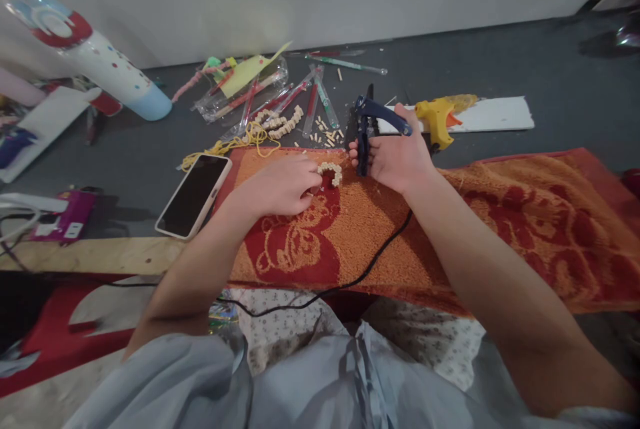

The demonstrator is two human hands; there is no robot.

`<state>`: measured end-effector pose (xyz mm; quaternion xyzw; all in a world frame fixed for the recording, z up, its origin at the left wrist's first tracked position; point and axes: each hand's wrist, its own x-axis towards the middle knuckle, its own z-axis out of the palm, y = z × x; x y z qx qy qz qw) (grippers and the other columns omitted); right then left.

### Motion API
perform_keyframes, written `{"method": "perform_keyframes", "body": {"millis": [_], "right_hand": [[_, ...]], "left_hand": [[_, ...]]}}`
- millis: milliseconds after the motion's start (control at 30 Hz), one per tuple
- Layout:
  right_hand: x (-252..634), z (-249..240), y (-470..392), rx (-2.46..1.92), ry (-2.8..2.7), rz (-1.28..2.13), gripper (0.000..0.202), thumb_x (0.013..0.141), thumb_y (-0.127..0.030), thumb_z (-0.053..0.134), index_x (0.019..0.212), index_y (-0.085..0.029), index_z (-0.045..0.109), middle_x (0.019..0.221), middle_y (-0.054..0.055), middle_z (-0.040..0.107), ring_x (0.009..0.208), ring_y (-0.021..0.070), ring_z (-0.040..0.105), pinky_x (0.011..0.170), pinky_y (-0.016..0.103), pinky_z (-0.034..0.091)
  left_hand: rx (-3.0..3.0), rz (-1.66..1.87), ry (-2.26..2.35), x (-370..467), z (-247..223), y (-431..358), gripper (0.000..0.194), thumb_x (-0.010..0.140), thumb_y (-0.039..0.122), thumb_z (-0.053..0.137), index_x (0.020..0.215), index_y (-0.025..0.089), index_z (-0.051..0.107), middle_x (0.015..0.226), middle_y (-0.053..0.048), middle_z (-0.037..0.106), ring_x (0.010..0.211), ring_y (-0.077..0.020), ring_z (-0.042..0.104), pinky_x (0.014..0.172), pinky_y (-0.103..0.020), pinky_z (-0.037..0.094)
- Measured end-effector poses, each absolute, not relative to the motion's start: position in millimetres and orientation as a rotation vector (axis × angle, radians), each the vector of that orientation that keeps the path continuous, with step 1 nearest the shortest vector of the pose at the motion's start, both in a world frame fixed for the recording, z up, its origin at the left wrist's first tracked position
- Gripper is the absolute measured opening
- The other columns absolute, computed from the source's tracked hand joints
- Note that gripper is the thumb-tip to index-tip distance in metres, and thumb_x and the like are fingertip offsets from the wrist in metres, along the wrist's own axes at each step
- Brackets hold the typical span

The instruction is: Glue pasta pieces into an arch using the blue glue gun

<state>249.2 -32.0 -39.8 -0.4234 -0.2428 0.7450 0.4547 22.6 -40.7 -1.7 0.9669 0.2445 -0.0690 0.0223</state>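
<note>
A pale beaded strip (334, 169) curls over the towel (370, 236) — near it, a dark-blue tool (363, 139), handles spread.

The right hand (400, 157) holds a dark blue tool (363, 139).

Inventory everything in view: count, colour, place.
Towel: 1, orange-red, front
Phone: 1, black and pale, towel's left
Bottle: 1, white and blue, back left
Device: 1, purple, far left
Clutter: several, mixed, left edge
Cord: 1 tangle, yellow, behind phone
Packets: several, red and green, back
Beaded chain: count unclear, cream, behind towel
Beaded curve: 1, cream, near left hand
Bits: many, cream, behind towel
Tool: 1, navy, in right hand
Glue gun: 1, yellow, back right
Board: 1, white, by glue gun
Cable: 1, black, across towel
Left hand: 1, over towel
Right hand: 1, around tool
</note>
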Motion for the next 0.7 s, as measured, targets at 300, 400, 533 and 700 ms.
{"method": "perform_keyframes", "body": {"millis": [300,400,533,700], "right_hand": [[250.2,-42.8,-31.0,-1.044,-0.68,1.824,0.069,0.074,-0.089,0.036,0.08,-0.025,0.061,0.086,0.009,0.066,0.101,0.0291,0.064,0.084,0.051,0.055],[250.4,-43.5,-30.3,-1.048,-0.691,1.815,0.066,0.075,-0.088,0.037,0.078,-0.026,0.061,0.082,0.007,0.066,0.099,0.0284,0.064,0.085,0.051,0.055],[249.5,-42.0,-30.9,-1.034,-0.605,1.83,0.07,0.075,-0.089,0.033,0.08,-0.025,0.061,0.081,0.007,0.065,0.094,0.0263,0.063,0.085,0.048,0.054],[249.2,-40.0,-32.2,-1.02,-0.564,1.846,0.067,0.077,-0.085,0.036,0.086,-0.023,0.06,0.084,0.008,0.064,0.092,0.0253,0.062,0.083,0.047,0.055]], "left_hand": [[2.923,-0.174,0.764,20.2,-4.2,-37.4,0.01,0.078,0.015,0.053,0.069,0.017,0.059,0.07,-0.004,0.06,0.073,-0.0179,0.052,0.068,-0.032,0.037],[2.959,-0.09,0.763,19.0,-1.7,-37.6,0.009,0.077,0.016,0.055,0.07,0.017,0.059,0.075,-0.005,0.06,0.079,-0.0192,0.052,0.074,-0.034,0.038],[2.953,-0.043,0.805,15.9,-1.3,-37.1,0.009,0.075,0.017,0.057,0.067,0.018,0.06,0.079,-0.005,0.058,0.083,-0.0198,0.051,0.078,-0.035,0.038],[2.955,-0.039,0.816,13.6,-1.3,-37.0,0.009,0.076,0.019,0.058,0.068,0.018,0.062,0.078,-0.005,0.055,0.081,-0.0198,0.05,0.077,-0.035,0.037]]}}
